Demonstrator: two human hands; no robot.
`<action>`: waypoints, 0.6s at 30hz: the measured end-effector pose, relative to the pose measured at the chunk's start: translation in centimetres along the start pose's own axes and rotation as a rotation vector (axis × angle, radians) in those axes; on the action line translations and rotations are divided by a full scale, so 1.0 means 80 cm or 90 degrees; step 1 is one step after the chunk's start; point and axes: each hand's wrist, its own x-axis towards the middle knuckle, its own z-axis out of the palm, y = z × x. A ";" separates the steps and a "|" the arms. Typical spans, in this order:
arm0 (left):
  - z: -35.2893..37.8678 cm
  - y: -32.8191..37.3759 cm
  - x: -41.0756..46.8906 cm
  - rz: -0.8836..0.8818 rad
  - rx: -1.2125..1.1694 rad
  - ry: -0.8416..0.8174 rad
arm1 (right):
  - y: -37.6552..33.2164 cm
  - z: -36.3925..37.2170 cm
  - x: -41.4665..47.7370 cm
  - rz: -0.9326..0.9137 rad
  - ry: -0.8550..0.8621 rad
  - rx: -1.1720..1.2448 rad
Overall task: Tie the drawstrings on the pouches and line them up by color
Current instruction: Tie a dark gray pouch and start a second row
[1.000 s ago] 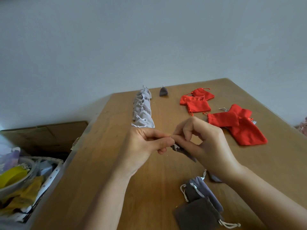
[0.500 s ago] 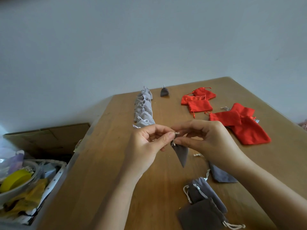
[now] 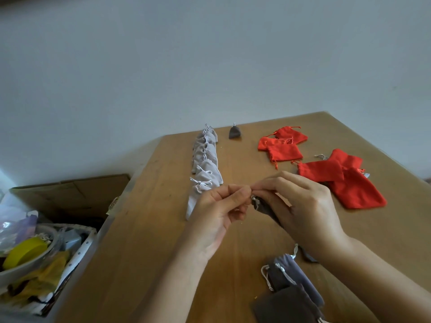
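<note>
a: where is the small dark grey fabric pouch (image 3: 264, 208)?
b: held above the brown wooden table (image 3: 151, 229), between both hands.
a: and the grip?
b: the left hand (image 3: 217, 213) and the right hand (image 3: 303, 206) each pinch its white drawstring (image 3: 255, 203) at the neck, fingertips meeting.
a: the others?
b: a row of tied pale grey pouches (image 3: 206, 159) lies just beyond the left hand, and loose red cloth pouches (image 3: 349, 185) are on the right.

This looks like a home craft corner. A plain wooden table (image 3: 149, 229) stands against a bare pale wall (image 3: 210, 66), with small drawstring pouches (image 3: 206, 157) laid out on it. Lower at the left are a cardboard box (image 3: 70, 194) and a fabric-lined basket (image 3: 86, 243) of clutter, including a yellow roll (image 3: 25, 250).
</note>
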 end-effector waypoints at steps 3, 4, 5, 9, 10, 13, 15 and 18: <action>0.008 -0.009 0.001 0.003 -0.024 0.038 | 0.001 0.004 -0.003 0.052 -0.031 -0.001; 0.008 -0.012 0.001 0.009 -0.023 0.043 | 0.000 0.004 -0.004 0.076 -0.039 0.015; 0.009 -0.014 0.002 0.017 -0.019 0.044 | 0.000 0.004 -0.004 0.093 -0.046 0.029; 0.008 -0.014 0.001 0.044 0.003 0.038 | -0.001 0.004 -0.002 0.118 -0.067 0.041; 0.007 -0.013 0.001 0.048 0.003 0.036 | -0.001 0.004 -0.002 0.124 -0.067 0.049; 0.006 -0.008 0.000 0.069 0.031 0.060 | -0.002 0.002 -0.001 0.132 -0.072 0.092; 0.003 -0.004 -0.001 0.095 0.066 0.080 | -0.003 0.000 0.000 0.121 -0.076 0.121; 0.003 0.000 -0.004 0.133 0.080 0.070 | -0.004 -0.002 0.002 0.130 -0.075 0.159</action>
